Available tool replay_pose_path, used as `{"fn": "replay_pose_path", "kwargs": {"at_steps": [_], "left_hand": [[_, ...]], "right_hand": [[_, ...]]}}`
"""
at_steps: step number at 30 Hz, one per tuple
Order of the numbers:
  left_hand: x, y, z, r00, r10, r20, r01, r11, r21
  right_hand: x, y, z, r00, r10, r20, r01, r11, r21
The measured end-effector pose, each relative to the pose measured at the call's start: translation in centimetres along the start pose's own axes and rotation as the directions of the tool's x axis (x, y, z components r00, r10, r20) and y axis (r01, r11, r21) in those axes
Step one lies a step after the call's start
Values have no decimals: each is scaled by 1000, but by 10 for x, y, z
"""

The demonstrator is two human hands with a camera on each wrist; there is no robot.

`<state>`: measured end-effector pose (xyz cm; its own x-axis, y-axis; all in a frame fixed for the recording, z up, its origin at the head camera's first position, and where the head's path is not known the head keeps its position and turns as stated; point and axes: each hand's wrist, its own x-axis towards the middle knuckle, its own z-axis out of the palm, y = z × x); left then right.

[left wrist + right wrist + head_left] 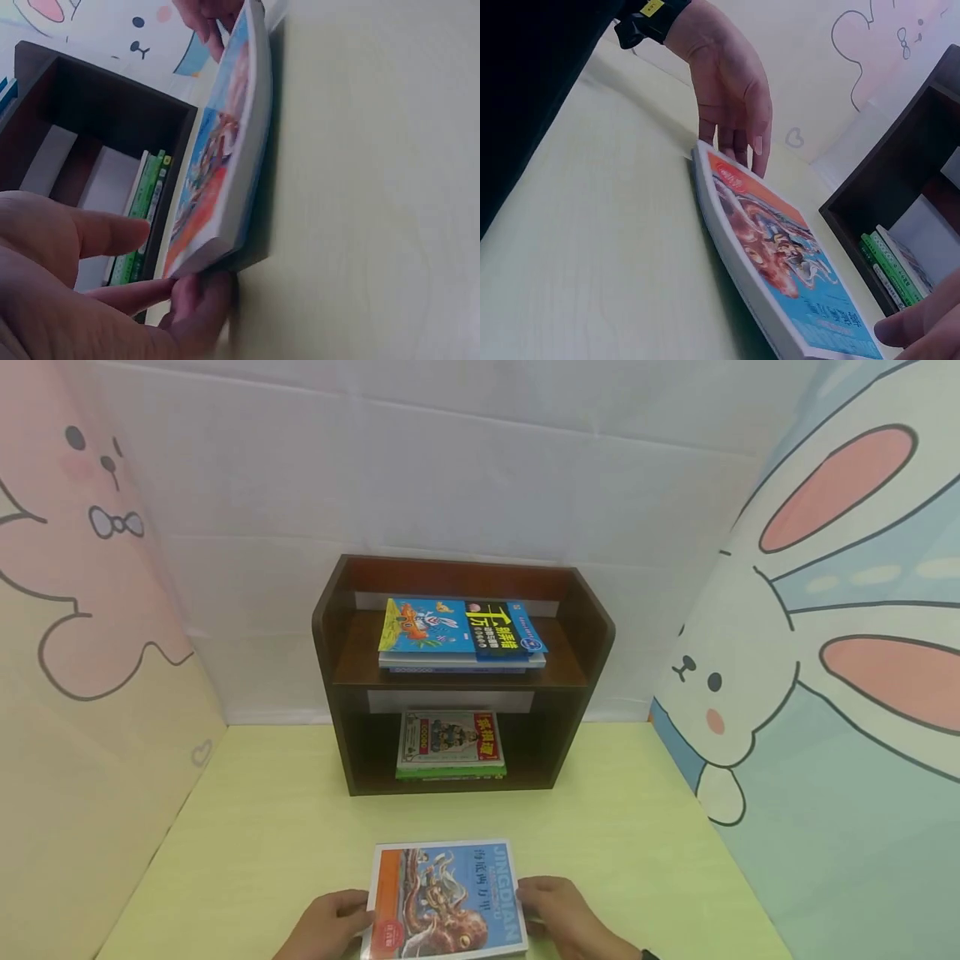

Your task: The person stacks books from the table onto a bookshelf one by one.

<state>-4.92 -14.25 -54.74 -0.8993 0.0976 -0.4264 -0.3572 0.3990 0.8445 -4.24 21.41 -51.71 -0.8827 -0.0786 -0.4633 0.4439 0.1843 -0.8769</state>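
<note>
A thick paperback book (450, 897) lies face up near the table's front, its blue and orange cover showing an octopus. My left hand (330, 924) holds its left edge; in the left wrist view, fingers (199, 307) curl beneath the corner while the thumb (112, 234) stands off the cover. At the opposite edge, my right hand (564, 912) grips the book, its fingertips partly hidden by the side. Shadow shows under the book's long edge (739, 259) in the right wrist view.
Behind the book stands a dark brown two-tier shelf (459, 685). Stacked books (461, 631) lie on its upper level, and more books (450, 745) lie on the lower one. Rabbit-printed panels (750, 693) flank the pale yellow table (622, 827).
</note>
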Motion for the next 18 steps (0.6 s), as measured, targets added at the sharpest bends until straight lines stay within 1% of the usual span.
{"fn": "replay_pose_path", "kwargs": {"at_steps": [2, 5, 7, 9, 13, 18], "left_hand": [[0, -1, 3, 999, -5, -33, 5, 1000, 5], [1, -2, 7, 997, 15, -71, -16, 1000, -6], [0, 0, 7, 995, 39, -92, -41, 999, -16], [-2, 4, 7, 992, 69, -109, -75, 996, -47], [-11, 24, 1, 986, 95, -140, -112, 986, -124], [-22, 58, -11, 984, 77, -160, -102, 983, -156]], "right_hand": [[0, 1, 1, 999, -25, -40, 24, 999, -33], [0, 3, 2, 993, -50, -104, 45, 997, -57], [1, 4, 2, 989, -78, -130, 73, 996, -41], [0, 4, 0, 985, -104, -139, 103, 995, -15], [-4, -8, -5, 978, -149, -146, 150, 989, -4], [-14, -39, -13, 972, -156, -173, 152, 988, -34]]}}
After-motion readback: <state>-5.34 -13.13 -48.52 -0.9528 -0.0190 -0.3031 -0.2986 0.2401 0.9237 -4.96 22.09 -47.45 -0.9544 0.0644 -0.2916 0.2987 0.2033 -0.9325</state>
